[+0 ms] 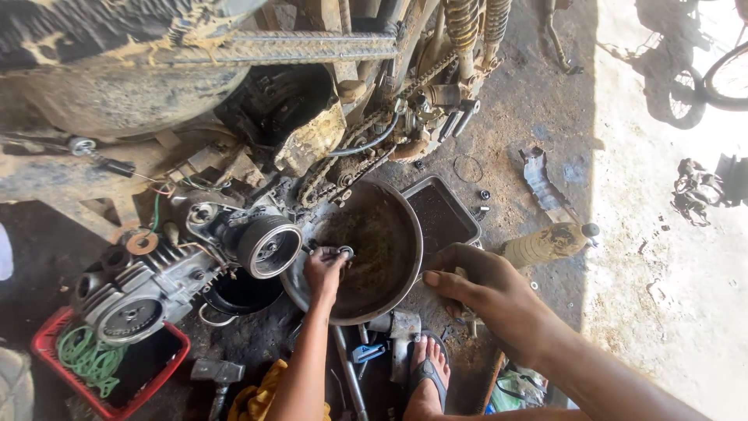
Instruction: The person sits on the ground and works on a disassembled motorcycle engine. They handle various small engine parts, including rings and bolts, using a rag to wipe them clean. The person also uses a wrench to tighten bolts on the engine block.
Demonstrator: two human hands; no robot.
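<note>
My left hand [323,271] reaches into a round metal bowl [405,226] of dirty brown liquid and pinches a small metal part [340,252] at its near-left rim. The thumb of my right hand [487,292] presses on the bowl's right rim and holds it tilted. The bowl stands on the ground under a motorcycle's drive chain [354,160]. Just left of the bowl sits a removed engine [167,273] with a finned cylinder and a round piston sleeve [269,245].
A black rectangular tray [444,214] lies behind the bowl. A red basket [109,370] with green cord sits lower left. Tools, a hammer [216,374] and a yellow rag [261,394] lie by my sandalled foot [427,374]. A yellow bottle [545,244] lies to the right.
</note>
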